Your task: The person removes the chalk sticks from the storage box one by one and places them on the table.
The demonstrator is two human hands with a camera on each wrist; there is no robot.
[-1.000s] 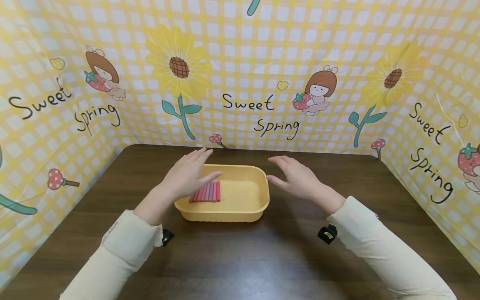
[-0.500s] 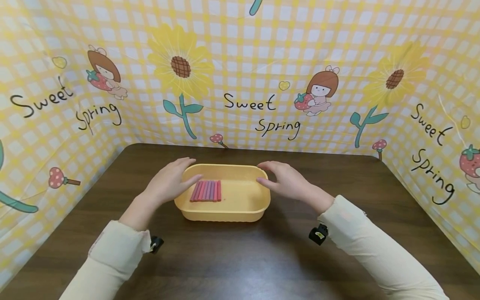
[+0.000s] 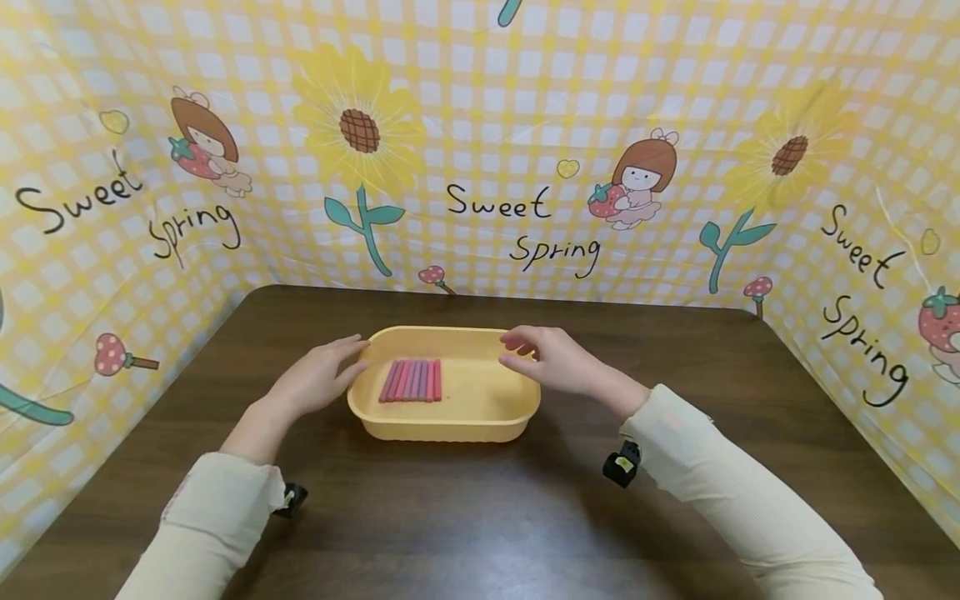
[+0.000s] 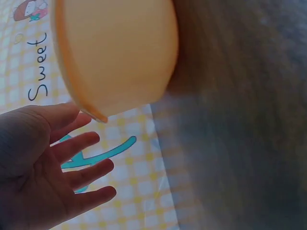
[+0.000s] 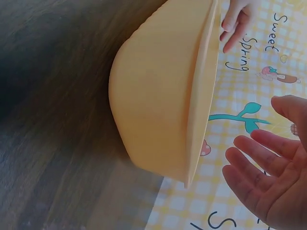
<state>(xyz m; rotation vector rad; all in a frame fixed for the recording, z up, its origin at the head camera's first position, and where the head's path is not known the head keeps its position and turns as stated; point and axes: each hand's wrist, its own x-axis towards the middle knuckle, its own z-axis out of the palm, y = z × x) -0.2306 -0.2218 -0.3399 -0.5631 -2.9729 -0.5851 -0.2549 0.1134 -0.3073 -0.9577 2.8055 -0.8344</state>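
A yellow plastic tray stands on the dark wooden table. Inside it lies a row of several pink and purple sticks, side by side at its left. My left hand is at the tray's left rim with fingers straight; in the left wrist view the left hand spreads just beside the tray. My right hand hovers over the tray's right end with relaxed fingers. The right wrist view shows the right hand apart from the tray's rim. Neither hand holds anything.
The table is walled on three sides by a yellow checked cloth printed with sunflowers. Cream sleeves cover both forearms, and a small black camera hangs under each wrist.
Both hands have dropped and drawn back. The left hand has left the space above the sticks for the left rim. The right hand has shifted left over the right end.
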